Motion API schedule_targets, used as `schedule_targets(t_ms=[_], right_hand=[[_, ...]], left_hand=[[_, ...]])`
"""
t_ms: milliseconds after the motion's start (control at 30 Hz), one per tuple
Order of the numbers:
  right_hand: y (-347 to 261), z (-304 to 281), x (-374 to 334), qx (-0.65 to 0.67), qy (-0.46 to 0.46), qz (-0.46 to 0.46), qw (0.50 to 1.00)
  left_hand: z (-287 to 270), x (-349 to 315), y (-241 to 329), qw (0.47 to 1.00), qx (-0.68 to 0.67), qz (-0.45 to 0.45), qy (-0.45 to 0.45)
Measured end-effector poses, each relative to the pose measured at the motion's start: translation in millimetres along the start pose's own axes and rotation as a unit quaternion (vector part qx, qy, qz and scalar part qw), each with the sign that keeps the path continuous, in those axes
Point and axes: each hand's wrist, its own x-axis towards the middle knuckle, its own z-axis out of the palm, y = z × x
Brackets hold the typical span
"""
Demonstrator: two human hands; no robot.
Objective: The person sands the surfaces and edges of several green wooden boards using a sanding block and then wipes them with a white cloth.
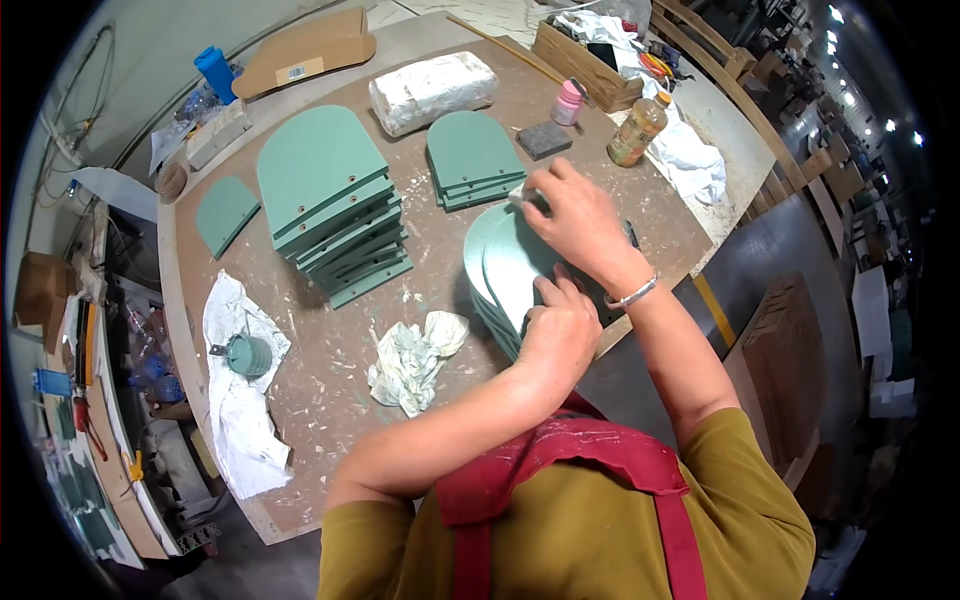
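Observation:
A stack of green round-topped panels [488, 262] stands in front of me at the table's right side, its top face partly bright with glare. My right hand [578, 218] pinches a small whitish piece [519, 194] against the top panel's far edge; its kind is unclear. Lower on the same panel, my left hand [563, 322] presses with bent fingers, gripping near its side. Just beyond is a short stack of smaller green panels [474, 150]. A taller stack of green panels [322, 170], with small holes along the straight edges, stands to the left.
A crumpled cloth [418, 362] lies left of my forearm. Farther left, a green paint jar [248, 355] sits on a white cloth [240, 440], below a single green panel [225, 214]. At the back are a wrapped white block [433, 92], grey block [544, 140], pink bottle [567, 103] and drink bottle [638, 130].

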Motion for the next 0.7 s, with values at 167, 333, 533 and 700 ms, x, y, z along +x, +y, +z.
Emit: schedule_targets(t_ms=[167,333,533,700], right_hand=[[21.3,4.8,2.0,-0.039,0.019,0.016,0.999],[-5.8,0.6,6.1,-0.001,-0.049,-0.011,0.999],[19.9,-11.6,-14.3,0.007,-0.014,0.073,0.997],[25.2,-25.9,-41.4,-0.008,0.003,0.136,0.991]], left_hand=[[0.8,-2.7,0.9,1.000,0.008,-0.001,0.019],[-2.1,0.2,1.4,0.999,0.030,-0.005,-0.026],[-0.1,-1.0,0.8,1.000,-0.013,-0.011,0.002],[-0.5,-1.0,-0.2,1.000,-0.016,-0.007,-0.013]])
